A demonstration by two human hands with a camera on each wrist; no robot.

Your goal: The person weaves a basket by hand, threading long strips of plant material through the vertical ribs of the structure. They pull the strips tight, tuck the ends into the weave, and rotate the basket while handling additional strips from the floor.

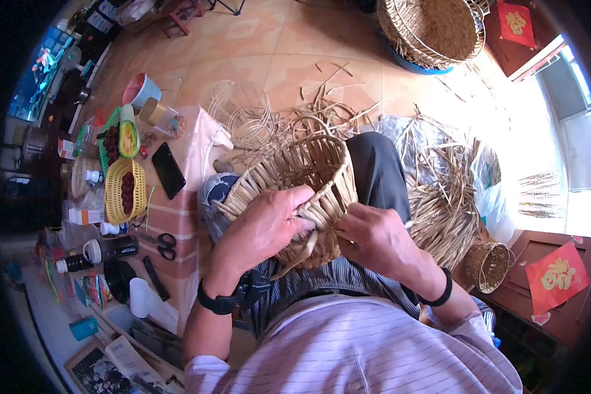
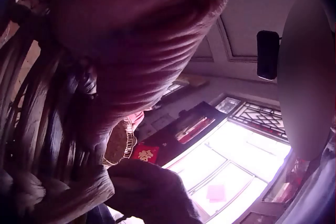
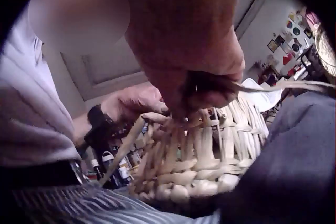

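A half-woven straw basket (image 1: 259, 177) lies tilted on the person's lap, between the knees. Its side shows upright stakes with rows of twisted weave in the right wrist view. The left hand (image 1: 266, 226) grips the basket's near side, thumb toward the opening. Close beside it, the right hand (image 1: 377, 236) works at the same wall with curled fingers. A flat straw strand (image 3: 283, 85) comes out of the right hand's grip in the right wrist view. Another loose strand end (image 1: 299, 253) sticks out below the left hand.
Dried straw (image 1: 440, 217) is heaped on the floor at right, near a small basket (image 1: 489, 266). A large basket (image 1: 433, 33) stands at the back. On the left table (image 1: 184, 226) are a phone (image 1: 169, 171), scissors (image 1: 159, 244) and a yellow basket (image 1: 117, 207).
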